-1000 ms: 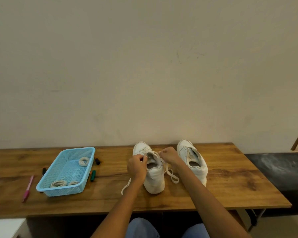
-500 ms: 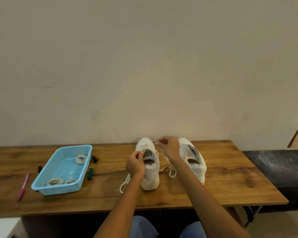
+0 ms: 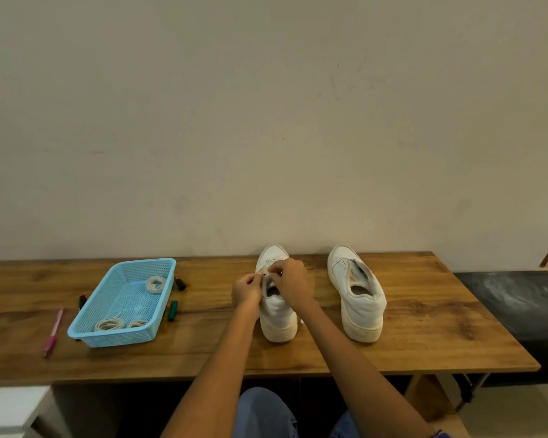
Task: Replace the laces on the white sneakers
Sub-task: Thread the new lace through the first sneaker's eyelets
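Note:
Two white sneakers stand on the wooden table (image 3: 424, 327), heels toward me. The left sneaker (image 3: 277, 314) is between my hands; its toe shows beyond my fingers. My left hand (image 3: 246, 290) pinches the lace at the eyelets on the shoe's left side. My right hand (image 3: 290, 281) lies over the tongue area and pinches the lace there too. A short bit of white lace (image 3: 301, 320) shows by my right forearm. The right sneaker (image 3: 356, 292) stands apart, untouched, with no lace visible.
A light blue plastic basket (image 3: 86, 324) at the left holds coiled white laces (image 3: 155, 284). Markers (image 3: 171, 309) lie along its right side, and a pink pen (image 3: 54, 331) lies to its left. A dark bench (image 3: 519, 305) adjoins the table's right end.
Both hands have moved forward along the left sneaker toward its lower eyelets and come closer together. The loose lace loops beside the shoe are now mostly out of sight.

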Demonstrator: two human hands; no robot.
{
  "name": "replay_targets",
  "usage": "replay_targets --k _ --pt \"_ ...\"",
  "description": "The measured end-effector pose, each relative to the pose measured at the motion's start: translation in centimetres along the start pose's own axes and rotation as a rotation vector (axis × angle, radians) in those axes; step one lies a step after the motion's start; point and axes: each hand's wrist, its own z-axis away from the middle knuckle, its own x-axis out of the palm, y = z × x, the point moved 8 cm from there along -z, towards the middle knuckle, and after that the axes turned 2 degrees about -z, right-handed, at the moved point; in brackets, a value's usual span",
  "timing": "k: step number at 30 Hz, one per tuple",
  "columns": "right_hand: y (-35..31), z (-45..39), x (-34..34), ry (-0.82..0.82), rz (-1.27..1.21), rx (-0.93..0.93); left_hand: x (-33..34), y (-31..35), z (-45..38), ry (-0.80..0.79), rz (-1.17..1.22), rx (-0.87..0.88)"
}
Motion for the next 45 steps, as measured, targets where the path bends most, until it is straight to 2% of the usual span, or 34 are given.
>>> replay_targets --k 9,13,19,23,30,34,38,42,45 --pt "0.2 0.1 -0.2 0.056 -0.069 0.013 0.0 0.2 0.3 0.002 -0.027 0.03" --pt "0.1 0.0 0.0 0.017 -0.044 0.029 0.1 -0.1 0.0 0.001 -0.046 0.029" --pt "-0.2 0.2 0.3 -0.042 0.059 0.038 0.3 -0.2 -0.2 0.008 -0.062 0.034" --pt "-1.0 0.1 0.8 -0.137 0.234 0.015 0.1 -0.1 -0.1 0.033 -0.078 0.054" --pt "-1.5 0.2 0.6 -0.147 0.319 -0.024 0.3 0.2 0.0 0.039 -0.129 0.103" --pt "-2.2 0.2 0.4 -0.094 0.37 -0.092 0.5 0.3 0.2 0.028 -0.14 0.118" --pt "-2.3 0.1 0.4 -0.091 0.368 -0.112 0.4 -0.2 -0.1 -0.029 -0.048 0.06" --pt "-2.1 0.0 0.5 -0.078 0.353 -0.094 0.7 -0.1 -1.2 -0.157 0.055 -0.057" --pt "-2.2 0.1 0.3 -0.042 0.35 -0.089 0.6 0.6 -1.5 -0.138 0.066 -0.074"
